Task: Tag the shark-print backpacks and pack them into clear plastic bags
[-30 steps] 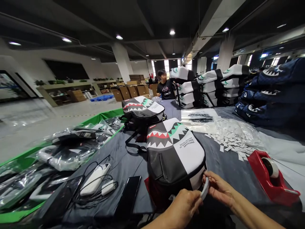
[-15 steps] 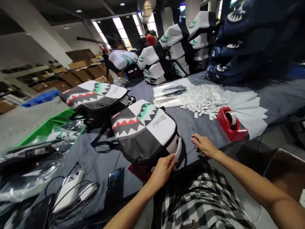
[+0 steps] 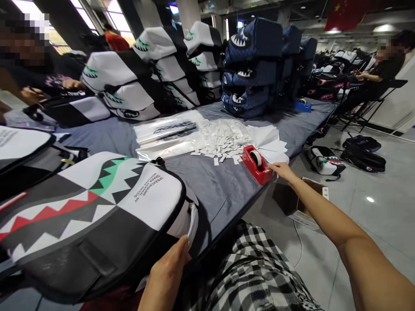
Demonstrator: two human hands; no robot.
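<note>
A backpack (image 3: 106, 207) with a shark-mouth print in grey, white, red and green lies on the table at the left. My left hand (image 3: 168, 270) is closed at its near side, pinching a white folded strip (image 3: 193, 220) by the side pocket. Across the table's near edge, my right hand (image 3: 281, 169) reaches to the front end of a red tape dispenser (image 3: 257, 166). Its thumb and finger are pinched at the cutting edge, on the end of the tape; the tape itself is hardly visible there. A white roll (image 3: 256, 157) sits in the dispenser.
Small white tags (image 3: 223, 142) and clear plastic bags (image 3: 168, 134) lie mid-table. White-and-black bags (image 3: 119, 82) and navy bags (image 3: 246, 69) are stacked behind. Another backpack (image 3: 22, 151) lies at left. A cardboard box (image 3: 292, 201) stands on the floor. Co-workers sit at far left and right.
The view has swung right and closer. My right hand has gone from above the table near the backpack to the tape dispenser. My left hand keeps its pinch on the white strip.
</note>
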